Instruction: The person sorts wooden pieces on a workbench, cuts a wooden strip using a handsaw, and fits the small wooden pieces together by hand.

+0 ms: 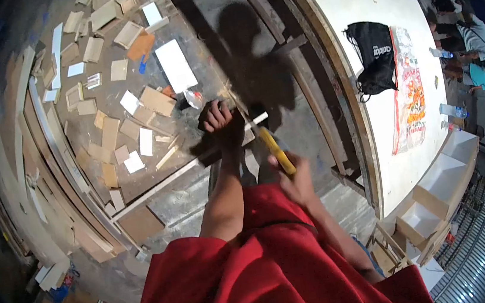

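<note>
My right hand (297,180) is wrapped around the yellow handle of a tool (276,150) that looks like a handsaw. Its thin blade, partly in shadow, points up and away near the pale end of a long wooden strip (259,118). To the left, my left hand (219,120) is closed with curled fingers over the board's near side; my forearm crosses the strip. What those fingers grip, if anything, is hidden in shade. Beside it lies a crumpled clear plastic bag (193,99), and beyond that a white rectangular panel (175,65).
Many wood offcuts (110,133) and small trays (129,34) cover the left side. Long boards (37,157) lean at far left. On the right, a white-topped table (386,177) bears a black drawstring bag (372,56) and a printed plastic sack (408,96). People (472,41) sit beyond it.
</note>
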The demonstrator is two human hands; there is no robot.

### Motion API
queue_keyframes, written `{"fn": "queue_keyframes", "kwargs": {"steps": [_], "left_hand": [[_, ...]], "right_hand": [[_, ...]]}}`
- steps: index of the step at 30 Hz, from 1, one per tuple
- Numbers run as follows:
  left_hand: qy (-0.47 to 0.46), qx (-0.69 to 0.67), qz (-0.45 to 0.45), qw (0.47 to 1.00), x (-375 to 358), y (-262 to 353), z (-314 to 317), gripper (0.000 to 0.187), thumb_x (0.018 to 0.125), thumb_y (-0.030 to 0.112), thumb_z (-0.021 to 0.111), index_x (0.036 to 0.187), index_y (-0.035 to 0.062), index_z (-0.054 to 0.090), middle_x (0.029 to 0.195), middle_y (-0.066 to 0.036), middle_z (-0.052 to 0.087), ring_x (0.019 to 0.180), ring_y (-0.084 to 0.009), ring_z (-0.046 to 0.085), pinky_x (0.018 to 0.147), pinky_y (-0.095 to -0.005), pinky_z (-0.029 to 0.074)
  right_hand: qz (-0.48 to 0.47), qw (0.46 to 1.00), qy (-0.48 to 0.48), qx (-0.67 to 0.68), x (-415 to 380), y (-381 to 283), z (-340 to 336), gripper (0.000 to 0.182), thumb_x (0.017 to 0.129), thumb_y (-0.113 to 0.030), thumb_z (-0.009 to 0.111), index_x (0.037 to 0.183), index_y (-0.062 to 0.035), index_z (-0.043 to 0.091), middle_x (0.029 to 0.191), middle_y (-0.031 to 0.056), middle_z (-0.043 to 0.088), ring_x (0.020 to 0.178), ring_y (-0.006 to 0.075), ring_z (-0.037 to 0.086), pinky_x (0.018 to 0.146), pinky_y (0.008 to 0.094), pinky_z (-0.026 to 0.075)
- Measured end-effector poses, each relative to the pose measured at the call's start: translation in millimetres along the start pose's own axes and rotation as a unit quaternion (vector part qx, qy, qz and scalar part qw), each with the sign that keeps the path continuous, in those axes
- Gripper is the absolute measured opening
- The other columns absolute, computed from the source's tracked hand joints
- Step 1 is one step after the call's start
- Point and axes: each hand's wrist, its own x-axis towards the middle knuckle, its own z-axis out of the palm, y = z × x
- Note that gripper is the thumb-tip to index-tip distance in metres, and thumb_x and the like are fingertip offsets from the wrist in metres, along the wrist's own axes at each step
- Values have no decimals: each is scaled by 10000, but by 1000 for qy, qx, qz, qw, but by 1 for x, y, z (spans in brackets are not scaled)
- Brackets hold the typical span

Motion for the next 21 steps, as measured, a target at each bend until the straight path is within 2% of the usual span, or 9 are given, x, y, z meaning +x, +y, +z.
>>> {"fn": "queue_keyframes", "kwargs": {"steps": [2,3,4,6,14,15,18,20,21], "left_hand": [[-36,14,27,999,0,-3,-11,407,893,380,590,1228,151,618,1406,-41,549,1237,-269,517,1024,-505,332],[73,56,50,995,-7,-10,19,414,903,382,579,1240,142,604,1421,-52,532,1238,-273,511,1017,-498,339],[49,-6,15,999,1,-4,15,416,916,367,577,1263,137,584,1428,-54,520,1238,-275,510,1006,-486,349],[-28,-30,-2,999,-1,-2,0,420,925,355,590,1282,136,567,1425,-52,515,1234,-277,513,995,-483,348],[-41,1,10,999,-3,-3,-3,425,934,348,601,1296,128,558,1451,-73,484,1292,-310,469,1031,-518,316],[-67,-37,-4,997,-2,-3,-7,446,929,375,590,1300,128,559,1457,-66,481,1298,-303,465,1039,-520,311],[-41,-56,-17,997,1,-4,6,462,935,400,559,1312,133,560,1465,-57,478,1313,-292,455,1048,-526,307],[-49,-20,-12,999,-7,-7,6,457,933,395,557,1312,140,562,1465,-51,478,1323,-282,450,1060,-525,300],[-40,-18,-11,999,-3,-7,8,448,925,381,579,1305,143,563,1464,-50,478,1321,-282,454,1059,-523,302]], "right_hand": [[-30,997,-32,-58,20,3,11,243,959,-165,680,883,57,614,682,152,582,680,145,478,621,359,456],[-60,997,-36,-24,13,8,13,282,976,-202,677,875,53,614,686,134,585,675,139,476,615,354,453],[-75,996,-34,-23,22,4,13,282,976,-202,677,875,53,614,686,134,585,675,139,476,615,354,453],[-9,999,-19,-25,-2,6,0,336,987,-253,667,877,58,605,682,184,570,652,159,467,611,365,450],[1,995,-28,-94,6,5,8,358,984,-295,680,918,52,619,692,153,565,696,138,465,619,366,446],[-1,997,-29,-72,7,7,8,363,983,-299,680,922,53,620,694,155,567,696,143,468,623,370,448],[-21,998,-27,-52,14,5,4,368,980,-306,679,945,57,626,695,148,564,703,150,475,642,371,456],[17,997,-38,-72,12,7,3,361,976,-300,683,945,56,630,685,131,560,700,145,478,640,360,458],[-5,996,-33,-81,12,-3,6,345,974,-284,684,937,55,631,671,120,554,684,139,478,620,352,452]]}}
